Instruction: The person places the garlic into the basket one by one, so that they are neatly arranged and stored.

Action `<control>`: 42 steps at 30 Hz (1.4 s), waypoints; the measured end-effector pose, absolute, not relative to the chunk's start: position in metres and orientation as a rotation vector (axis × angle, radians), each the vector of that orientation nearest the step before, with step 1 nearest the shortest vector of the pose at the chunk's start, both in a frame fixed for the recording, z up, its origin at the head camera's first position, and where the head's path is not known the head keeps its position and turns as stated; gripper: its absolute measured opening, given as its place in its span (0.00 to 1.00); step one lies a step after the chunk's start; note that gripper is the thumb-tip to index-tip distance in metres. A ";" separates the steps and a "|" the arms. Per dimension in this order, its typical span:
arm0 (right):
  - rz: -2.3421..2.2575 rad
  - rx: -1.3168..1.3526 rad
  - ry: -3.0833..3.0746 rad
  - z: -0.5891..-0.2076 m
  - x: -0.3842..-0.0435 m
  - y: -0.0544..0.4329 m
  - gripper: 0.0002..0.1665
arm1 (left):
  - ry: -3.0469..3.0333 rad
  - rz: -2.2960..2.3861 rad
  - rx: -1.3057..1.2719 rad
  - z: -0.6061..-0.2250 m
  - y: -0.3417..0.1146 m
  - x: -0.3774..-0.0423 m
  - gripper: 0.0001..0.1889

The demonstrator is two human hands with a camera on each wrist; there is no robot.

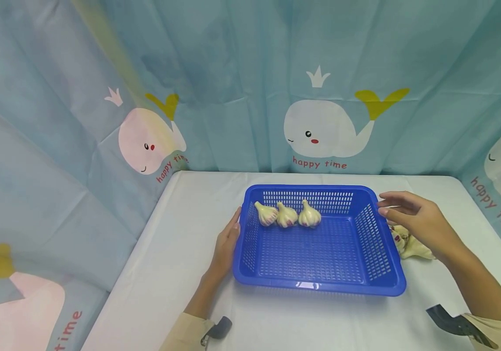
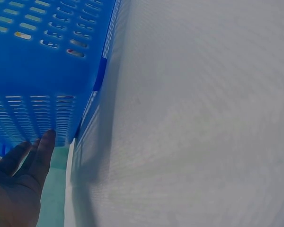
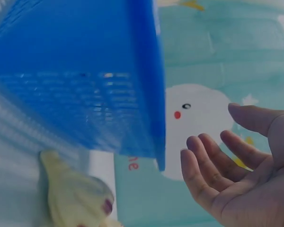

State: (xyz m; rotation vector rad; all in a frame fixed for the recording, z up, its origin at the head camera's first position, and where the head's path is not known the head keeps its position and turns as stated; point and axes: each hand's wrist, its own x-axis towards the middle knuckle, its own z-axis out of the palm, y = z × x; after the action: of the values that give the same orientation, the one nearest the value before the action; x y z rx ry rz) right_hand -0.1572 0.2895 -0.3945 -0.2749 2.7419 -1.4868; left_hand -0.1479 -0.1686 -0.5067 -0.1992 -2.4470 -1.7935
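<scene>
A blue plastic basket (image 1: 312,287) with slotted walls stands on the white-covered table. Three garlic bulbs (image 1: 287,215) sit in a row inside it, toward the back left. Against the basket's left wall rests my left hand (image 1: 225,243), its fingers (image 2: 46,149) extended along the slotted side. My right hand (image 1: 413,217) is beside the right rim, thumb and fingers spread and slightly bent, holding nothing; a gap to the basket shows in the right wrist view. Below that hand, more garlic bulbs (image 1: 416,248) lie on the table just outside the basket, partly hidden by the hand and rim.
A white cloth (image 1: 180,234) covers the table. Blue-green curtains (image 1: 233,73) printed with whales hang behind it and along both sides. Dark straps (image 1: 221,327) are at both sleeve cuffs.
</scene>
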 end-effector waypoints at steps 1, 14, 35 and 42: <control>-1.471 -0.254 2.755 -0.396 -0.156 0.292 0.34 | -2.446 -1.795 -0.201 -0.507 -0.169 -0.148 0.31; -1.459 -0.135 2.785 -0.419 -0.146 0.318 0.31 | -2.437 -1.795 -0.212 -0.507 -0.168 -0.149 0.30; -1.344 -0.032 2.802 -0.450 -0.143 0.330 0.40 | -2.403 -1.812 -0.219 -0.510 -0.170 -0.151 0.29; -1.351 -0.052 2.802 -0.454 -0.141 0.327 0.40 | -2.388 -1.824 -0.227 -0.511 -0.170 -0.151 0.29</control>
State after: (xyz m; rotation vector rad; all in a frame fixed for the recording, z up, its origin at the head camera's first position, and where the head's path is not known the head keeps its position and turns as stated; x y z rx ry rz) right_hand -0.1406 0.3266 -0.4537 -0.0524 2.8025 -1.3513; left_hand -0.1509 -0.1696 -0.5107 -0.2273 -2.3881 -1.8243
